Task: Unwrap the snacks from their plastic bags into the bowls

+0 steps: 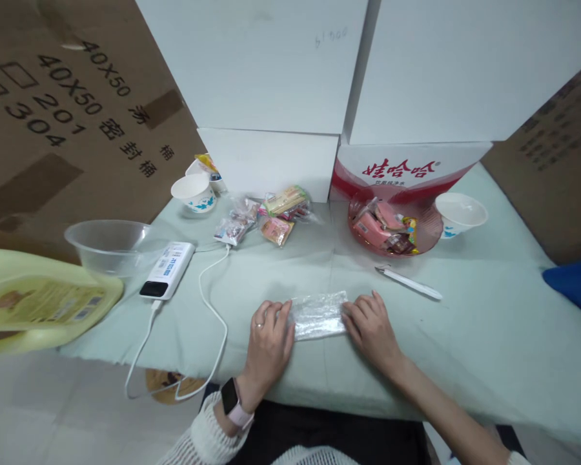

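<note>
A folded clear plastic bag lies flat near the front of the table, long side running left to right. My left hand, with a ring and a watch at the wrist, grips its left end between thumb and fingers. At the opposite end, my right hand pinches the right edge. Beyond my right hand rests a white pen-like cutter, its tip pointing up and to the left. Parts of the bag's two ends are hidden under my fingers.
Farther back are a pink glass bowl of snacks, paper cups and wrapped snacks. To the left stand a power bank with a white cable, a clear plastic bowl and a yellow bottle. Boxes wall the back.
</note>
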Demonstrator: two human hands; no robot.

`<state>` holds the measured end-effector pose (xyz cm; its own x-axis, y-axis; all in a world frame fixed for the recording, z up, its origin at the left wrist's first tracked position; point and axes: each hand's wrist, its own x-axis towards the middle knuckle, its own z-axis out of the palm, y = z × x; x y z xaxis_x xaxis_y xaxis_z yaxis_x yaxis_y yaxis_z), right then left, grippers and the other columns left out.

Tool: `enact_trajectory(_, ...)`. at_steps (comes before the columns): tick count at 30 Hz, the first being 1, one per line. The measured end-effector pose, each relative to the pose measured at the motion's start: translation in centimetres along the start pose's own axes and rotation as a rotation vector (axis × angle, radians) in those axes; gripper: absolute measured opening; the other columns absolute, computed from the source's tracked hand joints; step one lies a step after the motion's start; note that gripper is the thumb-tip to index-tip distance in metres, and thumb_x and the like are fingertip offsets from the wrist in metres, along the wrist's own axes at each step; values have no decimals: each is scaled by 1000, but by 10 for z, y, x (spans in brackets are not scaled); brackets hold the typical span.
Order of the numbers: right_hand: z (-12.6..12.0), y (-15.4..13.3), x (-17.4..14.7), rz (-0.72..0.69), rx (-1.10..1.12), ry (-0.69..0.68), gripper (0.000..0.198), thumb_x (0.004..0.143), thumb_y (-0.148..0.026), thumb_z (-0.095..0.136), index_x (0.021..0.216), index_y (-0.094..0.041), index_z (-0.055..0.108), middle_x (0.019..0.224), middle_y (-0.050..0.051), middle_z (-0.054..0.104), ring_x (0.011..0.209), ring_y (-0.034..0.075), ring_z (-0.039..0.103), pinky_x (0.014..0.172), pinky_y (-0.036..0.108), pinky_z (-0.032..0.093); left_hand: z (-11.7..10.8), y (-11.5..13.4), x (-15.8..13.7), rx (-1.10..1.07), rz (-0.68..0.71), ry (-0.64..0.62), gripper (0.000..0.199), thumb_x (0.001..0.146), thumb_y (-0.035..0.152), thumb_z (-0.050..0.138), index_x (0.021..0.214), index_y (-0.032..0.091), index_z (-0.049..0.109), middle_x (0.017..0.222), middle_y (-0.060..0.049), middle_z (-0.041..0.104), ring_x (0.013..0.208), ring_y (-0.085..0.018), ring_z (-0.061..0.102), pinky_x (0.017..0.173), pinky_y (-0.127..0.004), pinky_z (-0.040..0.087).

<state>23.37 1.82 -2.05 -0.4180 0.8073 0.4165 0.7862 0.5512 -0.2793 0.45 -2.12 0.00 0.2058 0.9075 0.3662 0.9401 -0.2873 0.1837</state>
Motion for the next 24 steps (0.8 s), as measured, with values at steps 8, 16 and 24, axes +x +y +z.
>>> enact_trajectory(8,-9,3,-8,-262,125,-73,12,84,-17,52,93,-17,60,113,14,57,114,28,48,94,50,44,6,35,4,-161,168,-338,66,80,35,57,135,8,34,144,-21,34,135,-35,26,104,-51,33)
enact_trajectory(16,-40,0,9,35,525,35,25,84,-26,54,109,-23,54,121,13,54,118,27,48,95,48,43,-9,38,25,-790,-198,-435,38,82,9,37,110,14,61,111,-11,66,108,-24,58,97,-42,41)
enact_trajectory(24,-26,-17,12,586,1375,-401,48,67,-62,64,88,-19,59,75,2,62,70,16,59,63,29,49,-27,48,34,-1694,-982,-427,39,68,41,69,92,11,67,80,-8,71,74,-20,65,72,-29,47)
